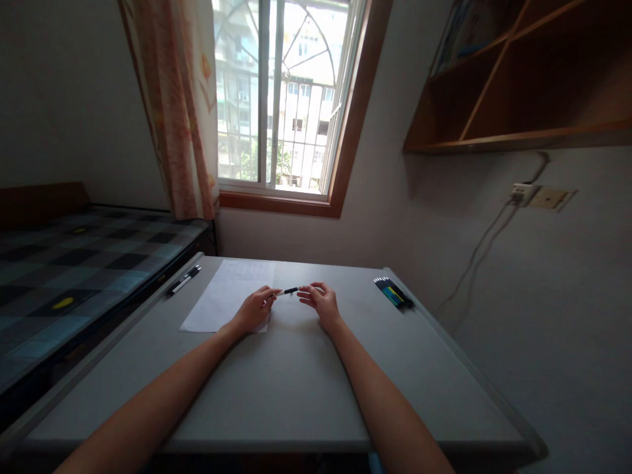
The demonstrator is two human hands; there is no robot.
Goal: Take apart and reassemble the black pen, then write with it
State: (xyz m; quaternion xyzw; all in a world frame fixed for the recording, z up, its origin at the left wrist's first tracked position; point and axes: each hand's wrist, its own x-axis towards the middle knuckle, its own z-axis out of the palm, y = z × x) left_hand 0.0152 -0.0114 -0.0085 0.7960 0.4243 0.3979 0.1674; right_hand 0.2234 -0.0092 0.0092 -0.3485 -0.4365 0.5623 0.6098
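Note:
A slim pen (pixel 291 290) with a white barrel and a dark grip section is held up over the table between both hands. My left hand (pixel 255 309) pinches its left end, above the right edge of a white paper sheet (pixel 212 306). At the other end, the fingertips of my right hand (pixel 320 304) close around the tip; the exact contact there is too small to make out. Faint lines of writing show on the sheet's upper part.
The grey table (pixel 306 388) carries a couple of pens (pixel 185 282) at its left edge and a row of several dark pens or refills (pixel 395 294) at the right. A checkered bed (pixel 99 263) adjoins on the left. Wooden shelves (pixel 494 135) hang at upper right.

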